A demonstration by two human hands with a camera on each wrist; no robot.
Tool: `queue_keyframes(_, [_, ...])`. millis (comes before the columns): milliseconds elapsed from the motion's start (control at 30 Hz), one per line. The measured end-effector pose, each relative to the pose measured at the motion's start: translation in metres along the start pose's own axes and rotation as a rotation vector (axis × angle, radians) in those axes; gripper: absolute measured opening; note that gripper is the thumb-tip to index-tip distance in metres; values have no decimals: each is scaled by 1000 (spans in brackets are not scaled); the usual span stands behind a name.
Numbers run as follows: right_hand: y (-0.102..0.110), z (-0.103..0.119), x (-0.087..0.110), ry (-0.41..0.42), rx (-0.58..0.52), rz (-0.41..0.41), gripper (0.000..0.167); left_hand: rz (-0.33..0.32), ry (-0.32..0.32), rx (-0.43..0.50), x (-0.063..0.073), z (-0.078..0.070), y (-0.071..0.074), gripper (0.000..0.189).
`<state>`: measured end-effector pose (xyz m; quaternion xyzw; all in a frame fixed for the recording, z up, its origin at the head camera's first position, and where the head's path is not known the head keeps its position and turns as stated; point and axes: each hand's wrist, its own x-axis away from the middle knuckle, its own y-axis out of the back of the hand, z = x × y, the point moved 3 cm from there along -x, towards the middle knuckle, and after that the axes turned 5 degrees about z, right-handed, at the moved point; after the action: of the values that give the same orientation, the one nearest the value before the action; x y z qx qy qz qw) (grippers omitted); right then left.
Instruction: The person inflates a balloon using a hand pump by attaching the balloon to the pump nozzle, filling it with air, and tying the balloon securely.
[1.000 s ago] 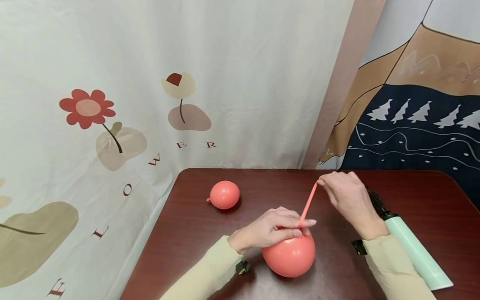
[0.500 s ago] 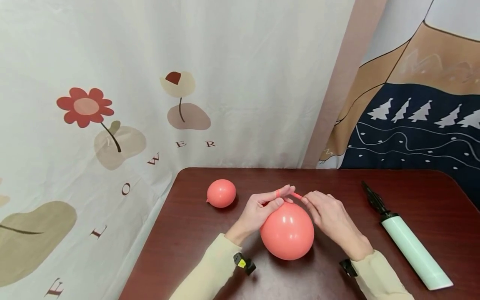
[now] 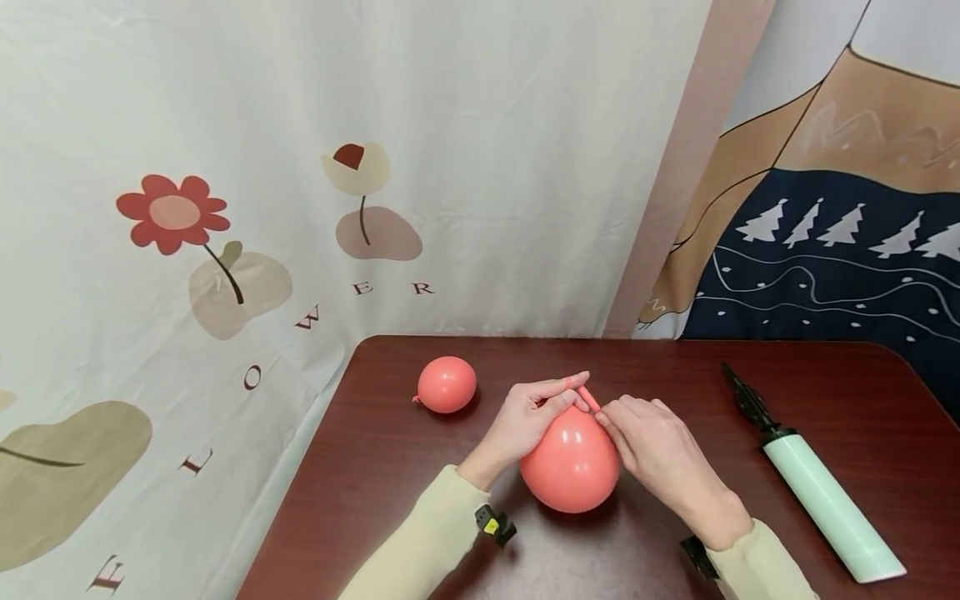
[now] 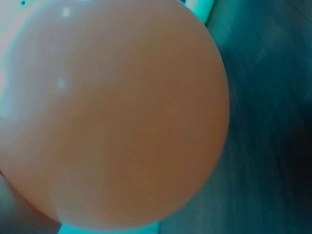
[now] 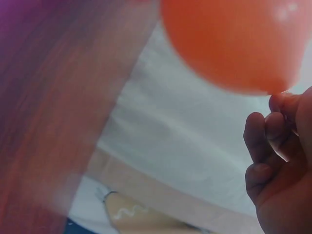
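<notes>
An inflated coral-red balloon [image 3: 570,467] sits between my hands in the head view, its neck pointing up and away. Around the extended fingers of my left hand [image 3: 521,425] a band of the stretched neck [image 3: 588,398] is looped, while the thumb pinches at the balloon's top. My right hand [image 3: 660,446] pinches the neck's free end, close beside the balloon's right shoulder. The balloon [image 4: 117,117] fills most of the left wrist view, hiding the left fingers. In the right wrist view, curled right fingers [image 5: 273,141] show just under the balloon [image 5: 234,48].
A smaller knotted balloon [image 3: 447,385] of the same colour lies at the back left of the dark wooden table [image 3: 360,500]. On the right lies a mint-green hand pump [image 3: 832,504] with a black nozzle. A printed curtain [image 3: 510,167] hangs behind the table.
The right hand has come down and in from the upper right with the neck's end. The neck, earlier pulled long and upright, now wraps the left fingers. The balloon has tilted and risen slightly in view.
</notes>
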<state>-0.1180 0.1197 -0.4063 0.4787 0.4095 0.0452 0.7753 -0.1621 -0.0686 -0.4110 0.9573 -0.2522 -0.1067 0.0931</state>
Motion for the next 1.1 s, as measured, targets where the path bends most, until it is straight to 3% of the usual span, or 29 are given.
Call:
queue_keyframes(67, [2,7,-1,38,12,-24,46,-26,-1,-65,-1,-1,-1,34])
queue_keyframes(233, [7,22,-2,125,35,-49,45,-86,3,-193,-6,-4,-1,30])
queue_keyframes(467, [8,32,0,174,84,-27,46,-101,81,-167,-8,-6,-1,27])
queue_keyframes(667, [12,26,0,142,76,10,46,-33,33,-177,-7,-8,-5,26])
queue_keyframes(767, [18,16,2,65,39,34,46,-17,39,-71,-7,-6,-3,26])
queue_keyframes(867, [21,8,4,6,15,34,46,5,74,143,-8,-3,0,27])
queue_keyframes(1000, [22,2,5,-3,24,33,48,47,141,398,-7,0,-1,30])
queue_keyframes(1100, [21,2,6,4,39,49,50,56,192,488,-7,2,-2,34])
